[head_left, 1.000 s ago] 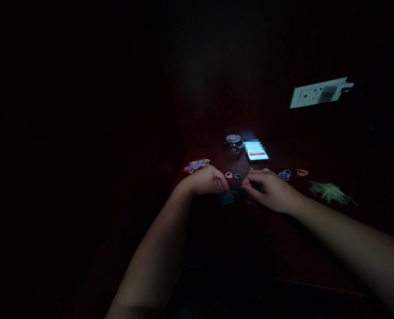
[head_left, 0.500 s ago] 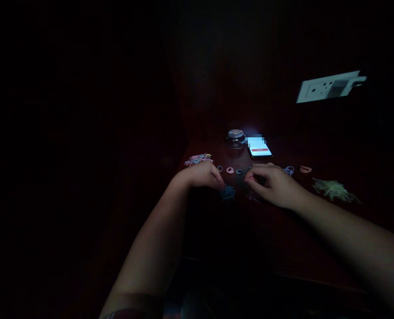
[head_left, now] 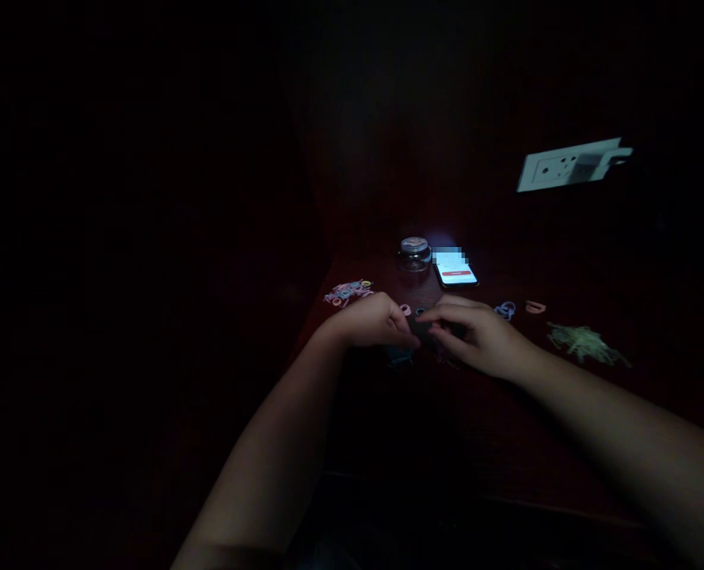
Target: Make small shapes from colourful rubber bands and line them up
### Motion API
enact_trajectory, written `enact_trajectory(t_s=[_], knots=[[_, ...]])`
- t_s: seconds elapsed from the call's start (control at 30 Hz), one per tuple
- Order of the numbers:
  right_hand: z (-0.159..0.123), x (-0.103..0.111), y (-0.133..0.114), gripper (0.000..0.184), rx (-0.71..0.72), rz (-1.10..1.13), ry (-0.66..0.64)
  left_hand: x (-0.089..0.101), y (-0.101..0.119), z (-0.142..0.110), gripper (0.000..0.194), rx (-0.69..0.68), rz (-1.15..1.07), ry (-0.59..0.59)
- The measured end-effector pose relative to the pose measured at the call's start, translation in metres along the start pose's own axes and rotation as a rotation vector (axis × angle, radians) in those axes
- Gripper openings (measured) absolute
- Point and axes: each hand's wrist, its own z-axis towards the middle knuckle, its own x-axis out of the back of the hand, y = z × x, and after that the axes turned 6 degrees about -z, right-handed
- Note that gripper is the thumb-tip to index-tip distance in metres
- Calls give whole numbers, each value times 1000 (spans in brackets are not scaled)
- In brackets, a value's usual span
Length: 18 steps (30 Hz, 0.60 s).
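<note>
My left hand (head_left: 378,321) is closed in a pinch above a pile of teal bands (head_left: 401,356), which it partly hides. Close to its fingertips is my right hand (head_left: 476,334), its thumb and bent fingers drawn together. Whatever lies between the fingers of either hand is too small and dark to make out. Just beyond the fingertips are a rolled pink hair tie (head_left: 405,309) and a dark ring-shaped hair tie (head_left: 420,312). Some dim pinkish bands (head_left: 447,358) lie beneath my right hand.
Mixed hair ties (head_left: 348,292) form a heap on the left, and pale yellow-green bands (head_left: 586,343) on the right. Purple ties (head_left: 504,309) and an orange-pink tie (head_left: 535,307) lie beyond my right wrist. A lidded jar (head_left: 414,255) and a lit phone (head_left: 457,271) stand behind. A wall socket (head_left: 565,168) is above.
My left hand has moved right, away from over the teal pile's edge, and its fingertips are nearer my right hand's. My right fingers have stretched slightly leftward. The view has shifted a little.
</note>
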Motion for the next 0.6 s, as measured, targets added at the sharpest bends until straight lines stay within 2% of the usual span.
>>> enact_trajectory(t_s=[0.2, 0.33, 0.6], knots=[[2, 2, -11, 31, 88, 86, -58, -8, 10, 3, 20, -61, -40, -93], [2, 1, -11, 28, 91, 71, -93, -8, 11, 3, 20, -55, -46, -93], [2, -1, -8, 12, 72, 26, -65, -9, 8, 5, 29, 1, -43, -97]])
